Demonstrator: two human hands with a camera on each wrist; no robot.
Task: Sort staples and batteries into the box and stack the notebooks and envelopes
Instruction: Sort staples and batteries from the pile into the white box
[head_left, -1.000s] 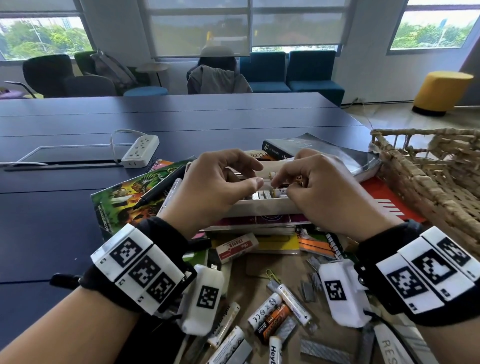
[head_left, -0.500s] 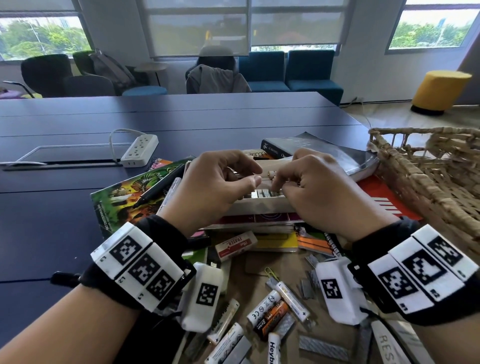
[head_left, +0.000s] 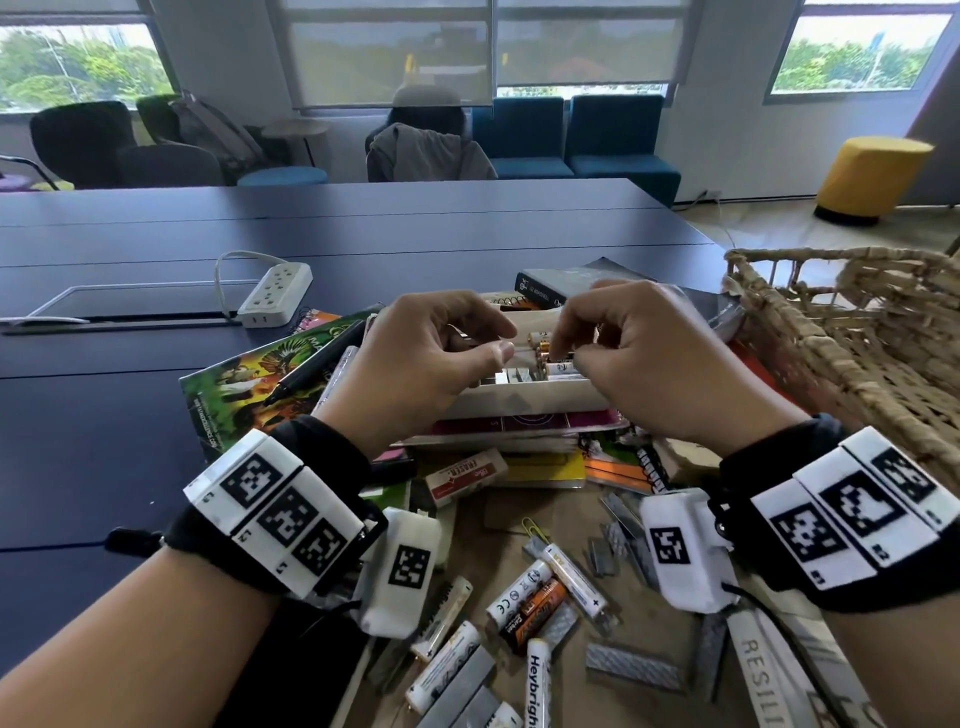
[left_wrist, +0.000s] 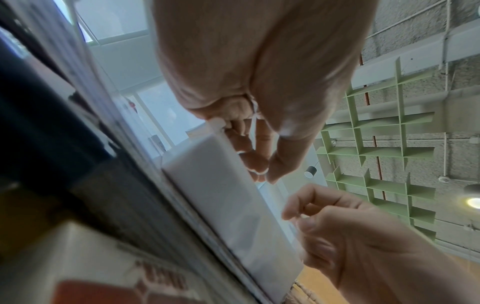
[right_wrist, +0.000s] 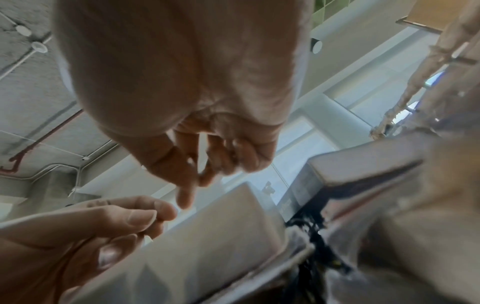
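Head view shows the sorting step in hand: both hands work over the white box (head_left: 519, 400), which sits on a stack of notebooks (head_left: 498, 441) with batteries (head_left: 558, 368) already lying in it. The right hand (head_left: 649, 364) has thumb and forefinger drawn narrowly together over the box, though I cannot tell whether they pinch anything, while the left hand (head_left: 426, 358) curls over the box's near rim. Next, I judge, comes reaching back for the loose batteries (head_left: 524, 603) and staple strips (head_left: 634, 665) lying near the wrists.
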